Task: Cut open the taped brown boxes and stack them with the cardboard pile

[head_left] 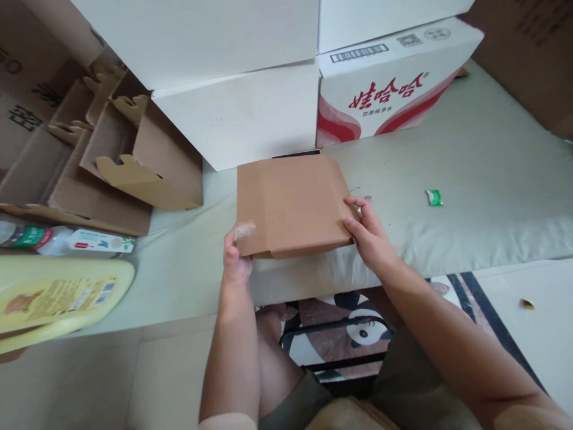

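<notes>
Cardboard (298, 206) stretches from the left hand (236, 261), which grips its near left corner, to the right hand (370, 237), which pinches its right edge; a green packet (434, 197) lies well right of that hand.

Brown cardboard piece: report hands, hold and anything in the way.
Left hand: grip on near-left corner. Right hand: grip on right edge. Cardboard piece: held between both. Dark-edged object partly hidden behind it; green packet off right.
</notes>
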The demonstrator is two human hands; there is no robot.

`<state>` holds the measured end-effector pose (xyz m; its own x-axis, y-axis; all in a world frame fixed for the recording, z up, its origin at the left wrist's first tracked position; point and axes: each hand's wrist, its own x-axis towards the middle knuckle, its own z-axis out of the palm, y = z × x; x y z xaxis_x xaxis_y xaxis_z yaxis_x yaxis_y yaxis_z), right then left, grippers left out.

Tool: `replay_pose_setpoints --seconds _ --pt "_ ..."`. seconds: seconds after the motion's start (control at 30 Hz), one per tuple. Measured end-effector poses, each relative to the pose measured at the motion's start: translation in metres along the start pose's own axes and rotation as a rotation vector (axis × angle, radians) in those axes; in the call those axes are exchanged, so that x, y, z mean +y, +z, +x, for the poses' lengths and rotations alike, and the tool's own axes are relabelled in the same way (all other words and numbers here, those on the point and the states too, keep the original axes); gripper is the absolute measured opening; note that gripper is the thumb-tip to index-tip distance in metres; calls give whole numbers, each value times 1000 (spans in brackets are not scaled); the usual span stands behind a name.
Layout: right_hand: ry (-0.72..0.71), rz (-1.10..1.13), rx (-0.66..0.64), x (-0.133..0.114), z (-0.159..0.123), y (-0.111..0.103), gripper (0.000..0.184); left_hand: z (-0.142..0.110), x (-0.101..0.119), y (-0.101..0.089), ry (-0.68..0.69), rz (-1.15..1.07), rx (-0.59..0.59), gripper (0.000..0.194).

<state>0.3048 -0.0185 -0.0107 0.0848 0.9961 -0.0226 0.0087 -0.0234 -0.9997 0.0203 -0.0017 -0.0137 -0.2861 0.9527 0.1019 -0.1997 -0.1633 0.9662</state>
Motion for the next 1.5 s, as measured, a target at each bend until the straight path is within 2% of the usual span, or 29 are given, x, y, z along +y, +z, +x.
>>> replay_pose_setpoints --seconds 0.13,0.27,0.53,0.73,0.93,1.13,1.23,1.4,1.5 --pt "41 25 34 0 2 -2 41 1 -2 -5 33 13 -133 87" --pt "65 30 84 -4 2 -1 38 5 -1 -6 37 145 -186 80" --pt "37 -44 62 -9 2 -2 39 7 0 1 30 201 -73 77" --pt "-26 -212 24 -10 1 -7 42 5 0 4 29 178 -25 73" --pt "-83 -345 21 -13 1 -10 43 5 1 6 32 195 -16 72" --pt "-44 -432 28 -22 0 -9 43 4 3 7 44 198 -27 70" --pt "-63 -499 57 -25 0 -10 44 4 4 8 54 206 -35 67" --pt "-162 -574 184 -26 0 -12 41 4 4 8 65 225 -33 61" --pt "-152 -570 211 -25 -1 -12 42 4 4 8 56 219 -25 60"
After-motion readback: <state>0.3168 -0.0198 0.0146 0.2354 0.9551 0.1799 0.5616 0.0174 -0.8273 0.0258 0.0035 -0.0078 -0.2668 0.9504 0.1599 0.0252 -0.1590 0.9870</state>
